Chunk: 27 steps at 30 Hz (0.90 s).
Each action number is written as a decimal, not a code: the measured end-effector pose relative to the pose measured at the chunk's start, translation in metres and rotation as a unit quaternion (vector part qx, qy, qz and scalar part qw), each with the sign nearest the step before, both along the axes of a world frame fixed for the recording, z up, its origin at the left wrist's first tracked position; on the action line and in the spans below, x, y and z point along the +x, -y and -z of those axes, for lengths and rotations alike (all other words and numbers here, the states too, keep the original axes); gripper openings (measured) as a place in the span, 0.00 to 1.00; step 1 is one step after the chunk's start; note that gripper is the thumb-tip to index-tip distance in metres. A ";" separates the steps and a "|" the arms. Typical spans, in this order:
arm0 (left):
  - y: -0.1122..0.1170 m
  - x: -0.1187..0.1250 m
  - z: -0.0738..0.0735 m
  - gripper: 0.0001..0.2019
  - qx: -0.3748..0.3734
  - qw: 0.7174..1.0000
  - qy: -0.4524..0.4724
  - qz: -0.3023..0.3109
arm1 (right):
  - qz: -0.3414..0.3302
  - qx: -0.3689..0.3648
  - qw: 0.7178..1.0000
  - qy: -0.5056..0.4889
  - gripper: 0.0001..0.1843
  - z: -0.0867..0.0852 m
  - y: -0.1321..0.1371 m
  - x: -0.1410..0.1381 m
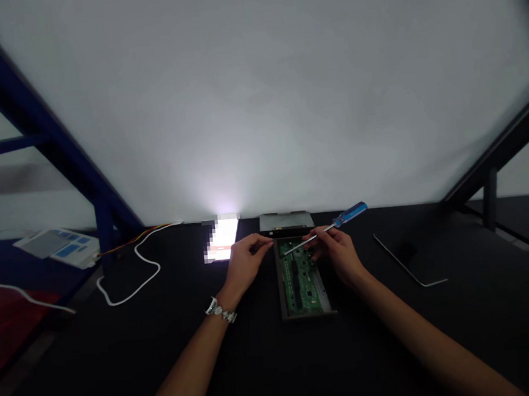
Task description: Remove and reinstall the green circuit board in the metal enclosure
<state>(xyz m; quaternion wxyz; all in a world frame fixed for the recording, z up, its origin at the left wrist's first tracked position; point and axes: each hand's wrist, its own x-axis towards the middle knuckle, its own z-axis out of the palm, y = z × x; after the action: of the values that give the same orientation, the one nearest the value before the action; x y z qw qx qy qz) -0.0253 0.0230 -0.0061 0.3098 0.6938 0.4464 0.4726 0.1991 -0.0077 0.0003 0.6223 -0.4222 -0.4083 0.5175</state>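
Note:
A green circuit board (305, 280) lies in a shallow metal tray (282, 300) on the black table. My right hand (337, 250) grips a screwdriver (348, 214) by its shaft, the blue handle pointing up to the right. The screwdriver's tip slants down to the board's upper left part. At the tray's upper left corner is my left hand (248, 254), thumb and fingers pinched together. Whatever it pinches, if anything, is too small to make out. Behind the tray sits a flat silver metal part (286, 221) with a dark front edge.
Left of the tray lies a device with a bright lit screen (225, 237). A white cable (134, 293) curls further left, near a white box with blue print (62, 245). An L-shaped metal rod (400, 262) rests on the right. Blue frame beams (49, 135) rise at the left.

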 end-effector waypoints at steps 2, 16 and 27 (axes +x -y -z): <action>0.000 0.001 0.000 0.06 0.000 1.000 0.006 -0.005 | -0.002 0.000 1.000 0.005 0.17 0.001 0.000 0.000; -0.002 0.000 0.001 0.06 0.022 0.999 -0.037 -0.028 | -0.010 -0.001 1.000 0.007 0.18 0.002 0.000 -0.001; -0.009 -0.006 0.009 0.06 0.045 0.994 -0.088 -0.040 | -0.015 0.001 1.000 0.009 0.19 0.004 -0.001 0.000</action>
<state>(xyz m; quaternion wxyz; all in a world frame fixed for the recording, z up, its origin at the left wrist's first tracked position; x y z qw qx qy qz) -0.0317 0.0320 -0.0149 0.2186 0.7275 0.4780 0.4409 0.1986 -0.0064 -0.0037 0.6112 -0.4201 -0.4204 0.5226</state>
